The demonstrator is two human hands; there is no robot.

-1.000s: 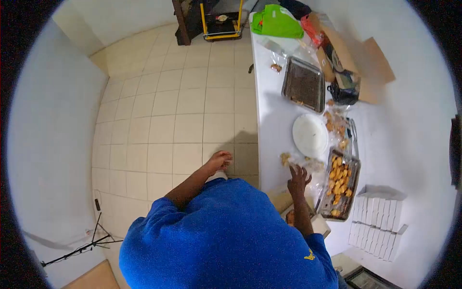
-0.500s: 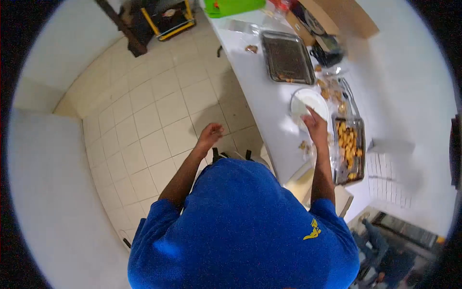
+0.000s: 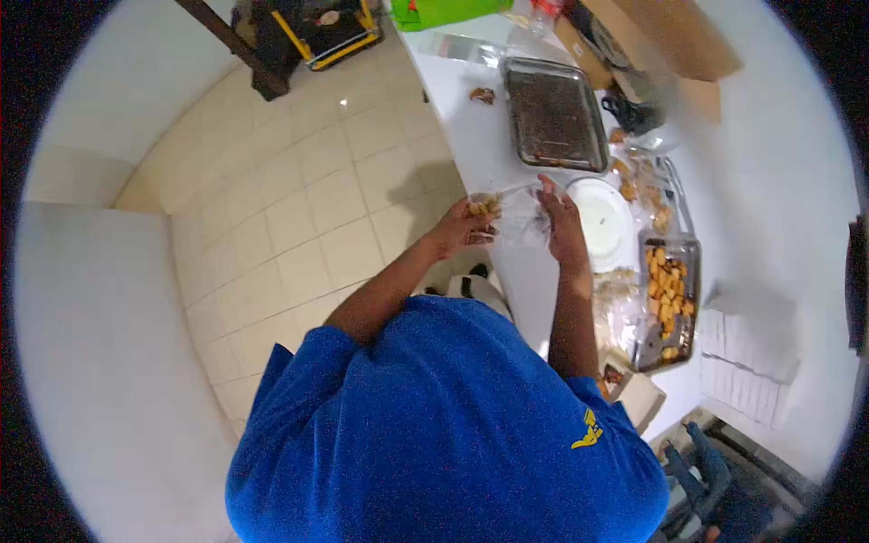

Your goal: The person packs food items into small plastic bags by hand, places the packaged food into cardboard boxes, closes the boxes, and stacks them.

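My left hand [image 3: 460,232] is closed around one end of a clear plastic bag [image 3: 520,217] with brown, lumpy food pieces [image 3: 484,206] in it. At the bag's other end my right hand [image 3: 563,226] grips the plastic between thumb and fingers. The bag is stretched between both hands, over the table's near edge. Just right of my right hand lies a round white plate [image 3: 605,217] with a small dark speck on it. Beyond that is a metal tray [image 3: 692,271] of golden-brown chunks.
A dark baking tray [image 3: 557,113] lies farther up the white table [image 3: 466,136]. Several clear bags of food [image 3: 647,190] and tongs [image 3: 679,195] are on the right. A cardboard box [image 3: 670,36] and a green bag [image 3: 444,11] sit at the far end. A person [image 3: 715,480] shows at lower right.
My right hand has moved left from over the white plate. My left hand has risen to the right, from over the floor. The plastic bag is now held between them.
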